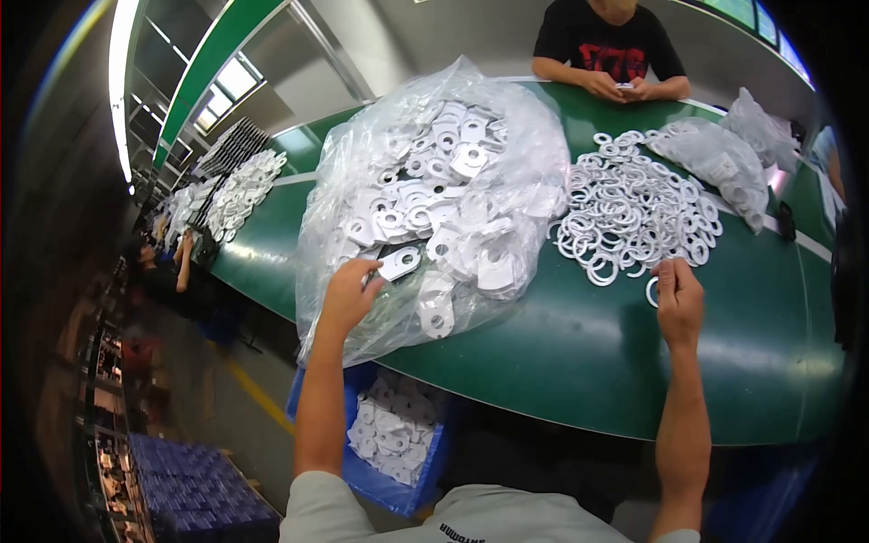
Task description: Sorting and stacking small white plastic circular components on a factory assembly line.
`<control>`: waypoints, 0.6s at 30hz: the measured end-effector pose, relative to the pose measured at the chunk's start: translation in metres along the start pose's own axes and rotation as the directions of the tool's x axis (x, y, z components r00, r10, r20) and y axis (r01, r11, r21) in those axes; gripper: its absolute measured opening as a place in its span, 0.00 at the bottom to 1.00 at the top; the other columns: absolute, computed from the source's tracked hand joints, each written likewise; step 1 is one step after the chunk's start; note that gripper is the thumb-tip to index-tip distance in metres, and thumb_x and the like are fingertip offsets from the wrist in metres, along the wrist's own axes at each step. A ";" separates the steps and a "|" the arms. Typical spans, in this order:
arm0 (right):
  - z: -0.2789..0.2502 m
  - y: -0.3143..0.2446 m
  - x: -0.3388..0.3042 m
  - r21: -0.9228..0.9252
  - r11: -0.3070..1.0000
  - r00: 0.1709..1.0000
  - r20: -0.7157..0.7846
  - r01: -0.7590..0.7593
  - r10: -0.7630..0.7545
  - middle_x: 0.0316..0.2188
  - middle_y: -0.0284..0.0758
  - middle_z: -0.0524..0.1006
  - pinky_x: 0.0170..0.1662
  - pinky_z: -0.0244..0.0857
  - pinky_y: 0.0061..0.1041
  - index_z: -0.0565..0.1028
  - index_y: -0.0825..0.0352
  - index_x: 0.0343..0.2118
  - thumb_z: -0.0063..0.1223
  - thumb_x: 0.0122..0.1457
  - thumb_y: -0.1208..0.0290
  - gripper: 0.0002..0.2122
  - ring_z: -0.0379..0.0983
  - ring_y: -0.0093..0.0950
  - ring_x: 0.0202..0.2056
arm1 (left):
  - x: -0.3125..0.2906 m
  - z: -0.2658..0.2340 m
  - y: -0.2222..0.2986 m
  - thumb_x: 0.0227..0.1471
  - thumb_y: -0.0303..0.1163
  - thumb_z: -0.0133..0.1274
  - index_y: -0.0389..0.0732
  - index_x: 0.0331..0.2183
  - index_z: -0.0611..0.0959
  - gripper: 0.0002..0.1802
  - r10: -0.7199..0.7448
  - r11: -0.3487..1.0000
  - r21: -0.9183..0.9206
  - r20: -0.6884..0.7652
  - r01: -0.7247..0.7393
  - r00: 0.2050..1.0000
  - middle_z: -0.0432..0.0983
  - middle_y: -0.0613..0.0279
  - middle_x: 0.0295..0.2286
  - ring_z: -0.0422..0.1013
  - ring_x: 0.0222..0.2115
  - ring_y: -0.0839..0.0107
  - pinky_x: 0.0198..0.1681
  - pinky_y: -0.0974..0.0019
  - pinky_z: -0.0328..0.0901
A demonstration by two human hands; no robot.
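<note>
My left hand [348,297] is at the near left edge of a big clear plastic bag [330,208]. Its thumb and forefinger close on the edge of a flat white plastic part with a round hole [400,262]. Many similar white parts [444,204] lie heaped in the opened bag. On the right, my right hand [679,303] pinches a thin white ring [652,291] just above the green table. Beyond that hand spreads a loose pile of white rings [634,204].
Below the table's [561,362] near edge stands a blue bin [425,475] of white parts. Clear bags [724,163] lie at the far right. Across the table a person [611,54] holds a phone. Another person [172,271] works at the far left, near more white parts [244,195].
</note>
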State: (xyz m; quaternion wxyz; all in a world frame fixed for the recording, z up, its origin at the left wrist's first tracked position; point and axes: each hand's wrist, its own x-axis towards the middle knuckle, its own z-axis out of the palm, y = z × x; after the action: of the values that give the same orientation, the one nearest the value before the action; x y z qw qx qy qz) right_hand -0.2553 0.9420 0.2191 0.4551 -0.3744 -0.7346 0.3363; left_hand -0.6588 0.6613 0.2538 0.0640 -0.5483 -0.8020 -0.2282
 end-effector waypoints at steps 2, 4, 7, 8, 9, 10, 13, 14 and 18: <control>0.000 0.014 0.004 -0.026 0.999 0.999 -0.051 0.019 -0.020 0.14 0.31 0.66 0.21 0.51 0.22 0.72 0.71 0.24 0.44 0.64 0.66 0.15 0.57 0.17 0.17 | 0.013 0.033 -0.032 0.41 0.32 0.63 0.36 0.44 0.78 0.25 0.068 0.994 0.084 0.064 -0.073 0.996 0.75 0.50 0.40 0.71 0.40 0.55 0.45 0.62 0.65; -0.005 0.028 0.009 -0.037 0.996 0.985 -0.153 0.079 -0.084 0.15 0.35 0.71 0.22 0.55 0.24 0.72 0.71 0.25 0.45 0.63 0.67 0.14 0.60 0.20 0.18 | 0.035 0.051 -0.037 0.40 0.33 0.64 0.35 0.47 0.76 0.30 0.163 0.974 0.135 0.144 -0.182 0.976 0.72 0.48 0.44 0.68 0.44 0.52 0.49 0.60 0.63; -0.020 0.036 0.018 -0.045 0.999 0.981 -0.191 -0.025 0.016 0.18 0.35 0.72 0.26 0.58 0.25 0.73 0.72 0.25 0.45 0.63 0.68 0.13 0.63 0.20 0.21 | 0.044 0.050 -0.041 0.34 0.35 0.67 0.33 0.48 0.73 0.37 -0.076 0.982 0.189 0.238 0.031 0.968 0.72 0.44 0.42 0.66 0.45 0.48 0.49 0.56 0.62; -0.023 0.041 0.021 -0.044 0.999 0.976 -0.217 -0.019 0.009 0.18 0.36 0.72 0.26 0.58 0.25 0.73 0.72 0.25 0.45 0.63 0.67 0.13 0.63 0.21 0.21 | 0.043 0.046 -0.041 0.33 0.36 0.67 0.33 0.48 0.73 0.38 -0.071 0.984 0.175 0.232 0.031 0.970 0.71 0.44 0.41 0.66 0.45 0.48 0.49 0.56 0.61; -0.028 0.038 0.023 -0.035 0.998 0.971 -0.239 -0.044 0.034 0.18 0.36 0.72 0.26 0.58 0.25 0.73 0.72 0.25 0.46 0.63 0.67 0.14 0.63 0.21 0.21 | 0.042 0.039 -0.033 0.33 0.34 0.67 0.32 0.48 0.72 0.38 -0.101 0.978 0.196 0.182 0.064 0.978 0.71 0.44 0.41 0.65 0.45 0.48 0.50 0.55 0.60; -0.031 0.036 0.026 -0.022 0.998 0.965 -0.258 -0.063 0.056 0.18 0.36 0.72 0.26 0.59 0.25 0.73 0.73 0.25 0.46 0.63 0.67 0.14 0.63 0.21 0.20 | 0.043 0.033 -0.023 0.33 0.33 0.67 0.32 0.49 0.71 0.39 -0.133 0.970 0.218 0.125 0.103 0.983 0.70 0.43 0.42 0.65 0.46 0.48 0.51 0.55 0.59; -0.040 0.037 0.028 -0.121 0.989 0.967 -0.250 -0.089 0.056 0.18 0.36 0.73 0.26 0.60 0.25 0.73 0.72 0.26 0.50 0.60 0.66 0.13 0.64 0.23 0.20 | 0.037 0.035 0.019 0.37 0.29 0.65 0.34 0.49 0.70 0.36 0.005 0.991 0.129 -0.346 0.043 0.938 0.70 0.47 0.40 0.68 0.43 0.54 0.43 0.59 0.67; -0.041 0.034 0.027 -0.189 0.975 0.978 -0.193 -0.117 0.080 0.18 0.37 0.73 0.26 0.60 0.25 0.73 0.72 0.26 0.52 0.59 0.67 0.12 0.65 0.24 0.20 | 0.039 0.041 0.044 0.37 0.29 0.65 0.34 0.49 0.70 0.36 0.007 0.993 0.113 -0.338 0.033 0.941 0.70 0.47 0.40 0.68 0.43 0.54 0.43 0.59 0.67; -0.038 0.047 0.023 -0.291 0.949 0.987 -0.137 -0.120 0.083 0.23 0.39 0.74 0.31 0.64 0.27 0.76 0.70 0.29 0.56 0.53 0.69 0.09 0.71 0.30 0.25 | 0.046 0.086 0.177 0.45 0.20 0.58 0.36 0.51 0.62 0.32 -0.266 0.459 -0.886 -0.065 0.067 0.962 0.69 0.51 0.38 0.72 0.23 0.70 0.18 0.74 0.68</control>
State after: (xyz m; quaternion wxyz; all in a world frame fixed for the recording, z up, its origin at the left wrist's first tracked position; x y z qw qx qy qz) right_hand -0.2162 0.9904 0.2027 0.4199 -0.4962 -0.7272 0.2205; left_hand -0.5031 0.7900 0.2461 -0.1699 -0.3971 -0.6114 -0.6631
